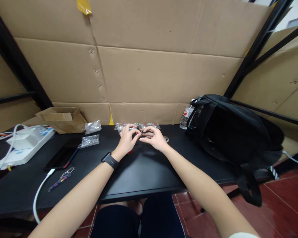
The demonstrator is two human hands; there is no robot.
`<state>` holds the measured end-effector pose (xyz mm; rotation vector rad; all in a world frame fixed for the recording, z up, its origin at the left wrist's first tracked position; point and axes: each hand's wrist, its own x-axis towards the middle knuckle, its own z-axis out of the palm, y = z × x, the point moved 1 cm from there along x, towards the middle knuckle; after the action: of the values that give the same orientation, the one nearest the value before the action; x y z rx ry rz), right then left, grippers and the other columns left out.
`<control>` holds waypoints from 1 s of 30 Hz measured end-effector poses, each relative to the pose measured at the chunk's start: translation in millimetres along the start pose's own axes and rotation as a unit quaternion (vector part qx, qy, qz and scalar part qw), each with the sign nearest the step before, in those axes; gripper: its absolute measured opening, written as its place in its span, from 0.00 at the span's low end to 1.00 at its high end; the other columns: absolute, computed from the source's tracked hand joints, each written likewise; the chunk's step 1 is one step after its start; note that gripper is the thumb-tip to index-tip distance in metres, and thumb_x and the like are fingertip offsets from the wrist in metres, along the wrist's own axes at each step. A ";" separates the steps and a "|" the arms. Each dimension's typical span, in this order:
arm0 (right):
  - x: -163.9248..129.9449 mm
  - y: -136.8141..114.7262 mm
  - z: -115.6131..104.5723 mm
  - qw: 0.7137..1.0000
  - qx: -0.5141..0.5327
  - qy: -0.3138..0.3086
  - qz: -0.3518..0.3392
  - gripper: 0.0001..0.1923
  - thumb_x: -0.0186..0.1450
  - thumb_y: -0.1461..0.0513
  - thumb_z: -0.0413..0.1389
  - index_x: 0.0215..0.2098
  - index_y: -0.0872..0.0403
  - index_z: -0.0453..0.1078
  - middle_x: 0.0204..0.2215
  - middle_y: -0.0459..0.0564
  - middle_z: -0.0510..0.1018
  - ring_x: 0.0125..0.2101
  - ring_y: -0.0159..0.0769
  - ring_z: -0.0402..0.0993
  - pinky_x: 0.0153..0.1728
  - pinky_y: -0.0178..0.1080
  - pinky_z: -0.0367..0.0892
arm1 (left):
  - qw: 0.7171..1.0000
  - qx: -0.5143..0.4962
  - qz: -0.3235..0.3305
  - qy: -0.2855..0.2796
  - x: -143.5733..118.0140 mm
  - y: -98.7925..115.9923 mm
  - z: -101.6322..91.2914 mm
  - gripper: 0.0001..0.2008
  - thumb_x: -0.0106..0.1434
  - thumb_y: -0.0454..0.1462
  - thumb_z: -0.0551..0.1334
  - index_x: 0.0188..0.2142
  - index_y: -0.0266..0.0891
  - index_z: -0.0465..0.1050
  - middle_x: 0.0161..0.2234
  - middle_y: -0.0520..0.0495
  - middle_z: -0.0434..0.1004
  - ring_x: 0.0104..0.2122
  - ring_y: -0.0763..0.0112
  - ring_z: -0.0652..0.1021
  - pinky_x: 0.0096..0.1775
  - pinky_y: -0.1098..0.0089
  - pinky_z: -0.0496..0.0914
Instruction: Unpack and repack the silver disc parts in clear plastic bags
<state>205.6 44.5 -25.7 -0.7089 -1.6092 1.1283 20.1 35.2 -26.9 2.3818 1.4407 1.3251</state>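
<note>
Above the far middle of the table, my left hand (127, 138) pinches a small red piece (137, 133) between thumb and fingertips. A thin, pale, upright line, like a pin or wire end, shows beside it, too small to name. My right hand (152, 137) faces it from the right, fingers curled and thumb close to the fingertips at that thin line. What its fingers grip is too small to make out. Clear plastic packets (151, 125) with red bits lie behind both hands, partly hidden. Below my left hand is a red item (130, 152) on the table.
At left are a power strip (32, 150), cardboard box (67, 119), phone (63, 153), pen (71, 158), keychain (62, 179) and two clear packets (93, 127). A tape roll (166, 139), water bottle (185, 117) and black backpack (238, 132) stand right. Cardboard (144, 76) walls the back.
</note>
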 end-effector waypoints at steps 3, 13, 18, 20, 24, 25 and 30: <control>0.4 2.9 -1.0 1.000 0.002 0.004 0.007 0.23 0.47 0.54 0.74 0.34 0.52 0.70 0.48 0.52 0.80 0.42 0.42 0.82 0.48 0.46 0.77 | 1.000 0.013 0.018 0.001 -0.2 4.1 -0.4 0.07 0.69 0.40 0.60 0.38 0.44 0.77 0.52 0.43 0.70 0.55 0.54 0.69 0.58 0.49 0.61; 5.0 -2.1 -16.3 0.990 -0.127 -0.029 -0.053 0.15 0.58 0.51 0.67 0.36 0.53 0.78 0.48 0.53 0.79 0.43 0.40 0.79 0.42 0.40 0.75 | 0.998 -0.065 -0.012 0.012 3.2 -6.5 6.3 0.07 0.67 0.41 0.62 0.36 0.43 0.79 0.49 0.44 0.70 0.54 0.57 0.71 0.59 0.53 0.63; 4.1 -11.3 -16.7 0.967 -0.240 -0.019 -0.081 0.09 0.64 0.54 0.63 0.34 0.52 0.77 0.45 0.53 0.80 0.45 0.41 0.77 0.37 0.38 0.72 | 0.995 -0.102 0.002 -0.009 4.7 -8.7 9.4 0.09 0.67 0.43 0.62 0.36 0.42 0.79 0.45 0.44 0.73 0.50 0.60 0.74 0.59 0.57 0.65; 4.4 -11.1 -17.8 0.957 -0.273 -0.031 -0.087 0.08 0.65 0.56 0.61 0.34 0.52 0.77 0.46 0.53 0.78 0.44 0.40 0.76 0.37 0.38 0.71 | 0.996 -0.085 -0.021 -0.012 5.7 -9.4 8.0 0.12 0.70 0.44 0.58 0.39 0.43 0.79 0.45 0.44 0.74 0.51 0.60 0.74 0.59 0.56 0.65; 4.6 -7.6 -21.5 0.931 -0.334 -0.084 -0.119 0.04 0.67 0.61 0.59 0.35 0.52 0.76 0.47 0.53 0.75 0.46 0.40 0.74 0.42 0.41 0.71 | 0.996 -0.061 -0.055 -0.042 5.7 -14.4 3.5 0.15 0.71 0.46 0.56 0.48 0.47 0.77 0.50 0.45 0.74 0.55 0.58 0.72 0.59 0.53 0.63; 4.4 -7.0 -22.3 0.925 -0.346 -0.094 -0.127 0.04 0.67 0.62 0.59 0.35 0.52 0.76 0.47 0.53 0.74 0.47 0.40 0.73 0.45 0.42 0.70 | 0.995 -0.066 -0.038 -0.067 4.8 -15.8 3.3 0.15 0.69 0.48 0.59 0.50 0.48 0.77 0.51 0.45 0.74 0.56 0.57 0.72 0.60 0.53 0.63; 3.7 -8.9 -22.5 0.914 -0.366 -0.100 -0.145 0.03 0.67 0.63 0.59 0.35 0.52 0.74 0.47 0.52 0.73 0.49 0.41 0.72 0.51 0.44 0.67 | 0.982 -0.055 0.019 -0.179 -0.7 -20.6 7.6 0.18 0.60 0.51 0.68 0.48 0.52 0.80 0.57 0.46 0.72 0.58 0.53 0.71 0.60 0.52 0.62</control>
<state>226.2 51.5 -14.7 -0.7994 -2.2564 0.3619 10.8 49.0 -41.3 2.4259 1.1950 0.8908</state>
